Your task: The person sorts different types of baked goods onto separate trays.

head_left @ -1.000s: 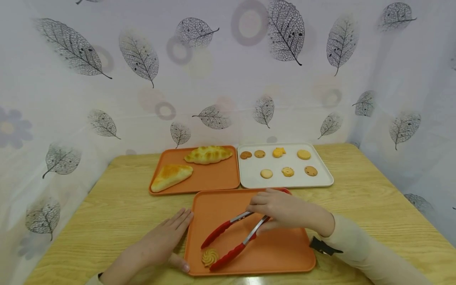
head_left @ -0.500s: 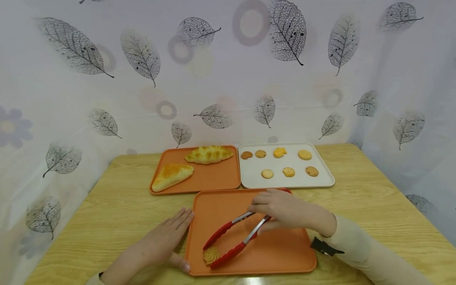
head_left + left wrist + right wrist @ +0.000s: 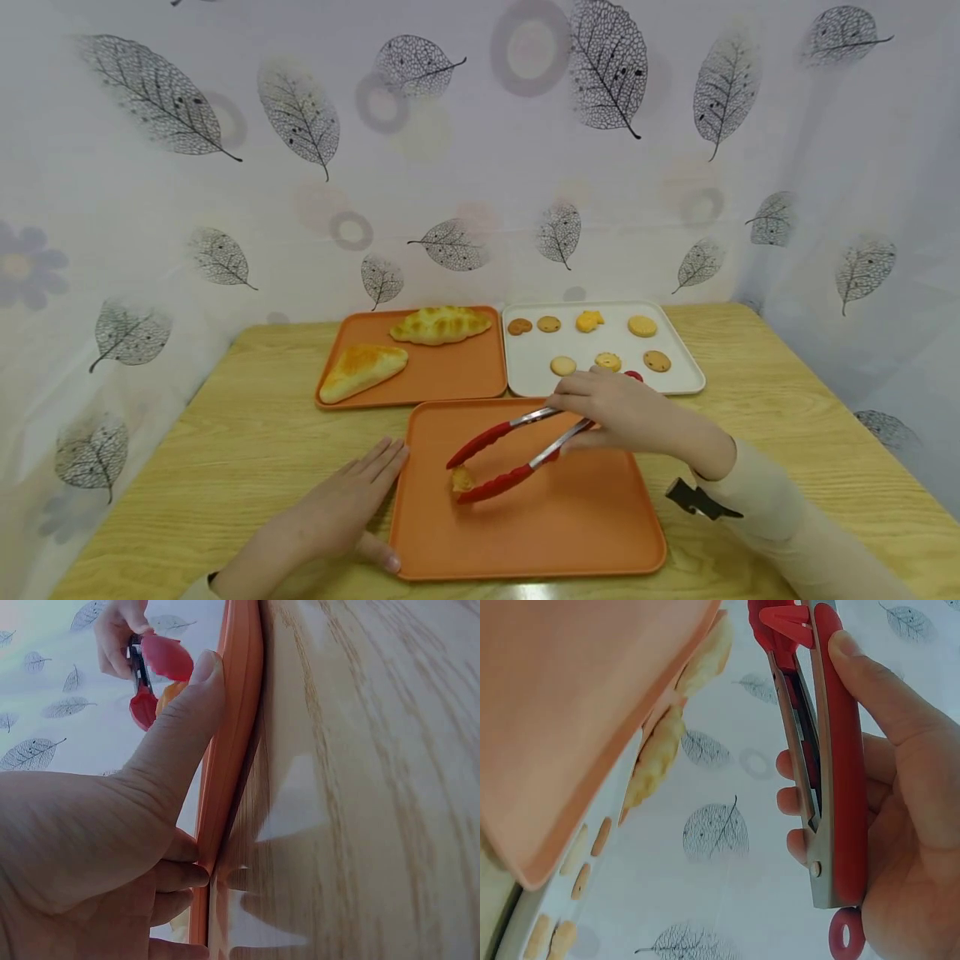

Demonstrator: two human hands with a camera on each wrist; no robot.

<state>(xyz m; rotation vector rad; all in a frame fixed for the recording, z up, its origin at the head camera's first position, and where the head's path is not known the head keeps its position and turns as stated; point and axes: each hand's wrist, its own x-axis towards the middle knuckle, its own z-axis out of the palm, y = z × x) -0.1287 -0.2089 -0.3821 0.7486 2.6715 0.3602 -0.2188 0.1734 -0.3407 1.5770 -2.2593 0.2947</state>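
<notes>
My right hand (image 3: 618, 412) grips red-and-silver tongs (image 3: 498, 485) above the near orange tray (image 3: 562, 537). Between the red tips is a small golden-brown swirled cookie (image 3: 462, 478), lifted over the tray's left part. In the right wrist view, thumb and fingers wrap the red handle of the tongs (image 3: 844, 765), whose pull ring (image 3: 846, 936) hangs at the end. My left hand (image 3: 337, 508) lies along the tray's left edge with straight fingers. In the left wrist view, the left thumb (image 3: 176, 731) partly hides the cookie.
Behind, a second orange tray (image 3: 450, 382) bears a croissant-shaped bread (image 3: 440, 326) and a triangular bread (image 3: 362, 372). Beside it stands a white tray (image 3: 525, 367) with several cookies, one a yellow fish-shaped piece (image 3: 588, 321). A leaf-print curtain (image 3: 465, 183) backs the wooden table (image 3: 765, 400).
My right hand has moved up and right, toward the white tray. The tongs have raised the cookie from the tray's lower left corner. My left hand has stayed put.
</notes>
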